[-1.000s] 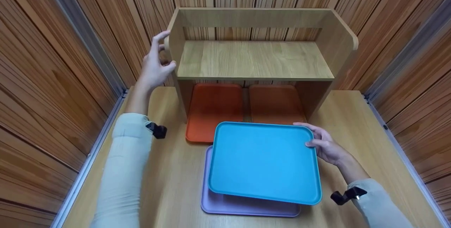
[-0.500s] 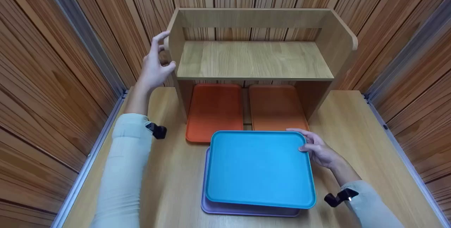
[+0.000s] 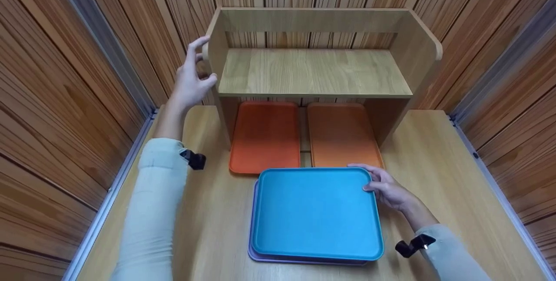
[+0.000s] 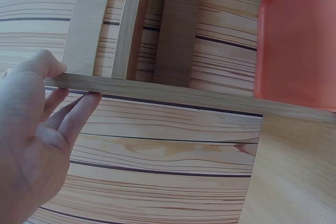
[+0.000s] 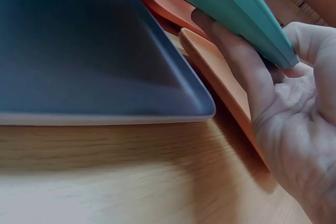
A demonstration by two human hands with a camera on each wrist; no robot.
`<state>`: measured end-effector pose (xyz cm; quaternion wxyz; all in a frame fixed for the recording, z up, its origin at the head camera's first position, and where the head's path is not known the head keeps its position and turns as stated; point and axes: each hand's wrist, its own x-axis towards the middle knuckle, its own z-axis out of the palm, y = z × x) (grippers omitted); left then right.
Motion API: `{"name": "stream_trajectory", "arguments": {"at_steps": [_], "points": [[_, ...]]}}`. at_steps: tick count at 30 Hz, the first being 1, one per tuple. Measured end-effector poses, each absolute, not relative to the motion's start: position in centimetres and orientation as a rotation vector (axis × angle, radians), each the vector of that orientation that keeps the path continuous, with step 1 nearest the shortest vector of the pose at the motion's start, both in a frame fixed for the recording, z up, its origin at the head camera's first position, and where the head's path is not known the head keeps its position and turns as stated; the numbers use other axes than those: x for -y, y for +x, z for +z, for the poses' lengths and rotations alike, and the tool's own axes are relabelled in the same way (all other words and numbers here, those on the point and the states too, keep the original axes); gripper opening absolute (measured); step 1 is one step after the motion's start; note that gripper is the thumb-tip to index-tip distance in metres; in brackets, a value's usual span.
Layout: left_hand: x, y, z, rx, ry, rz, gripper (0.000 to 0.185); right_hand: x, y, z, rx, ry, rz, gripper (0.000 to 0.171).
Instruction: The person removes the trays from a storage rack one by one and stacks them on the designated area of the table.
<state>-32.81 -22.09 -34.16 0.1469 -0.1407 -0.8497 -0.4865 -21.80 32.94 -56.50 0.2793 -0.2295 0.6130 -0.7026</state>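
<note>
Shifted left and nearer me, the blue tray [image 3: 319, 213] now hangs just above the purple tray [image 5: 94, 56], its corner pinched by my right hand [image 3: 386, 190], my left hand [image 3: 191, 83] gripping the shelf [image 3: 315, 72].

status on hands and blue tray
Left hand gripping shelf side. Right hand pinching blue tray near corner. It's over purple tray, contact unclear. No obstruction seen.

2 pale green sleeves [image 3: 152, 207], each with 1 black device [image 3: 196, 160]
</note>
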Motion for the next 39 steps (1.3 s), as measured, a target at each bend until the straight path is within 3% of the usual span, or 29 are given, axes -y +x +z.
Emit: {"name": "stream_trajectory", "arguments": {"at_steps": [17, 27, 39], "points": [[22.1, -33.0, -34.2, 2.438, -0.407, -1.396, 0.082, -31.9, -21.2, -57.0, -1.766, -0.475, -1.832, 0.066], [22.1, -33.0, -34.2, 2.440, -0.410, -1.394, 0.082, -31.8, -19.9, -56.8, -1.874, -0.210, -1.878, 0.041], [22.1, -33.0, -34.2, 2.438, -0.403, -1.377, 0.083, -31.1, -19.1, -56.2, -2.248, -0.195, -1.614, 0.056]]}}
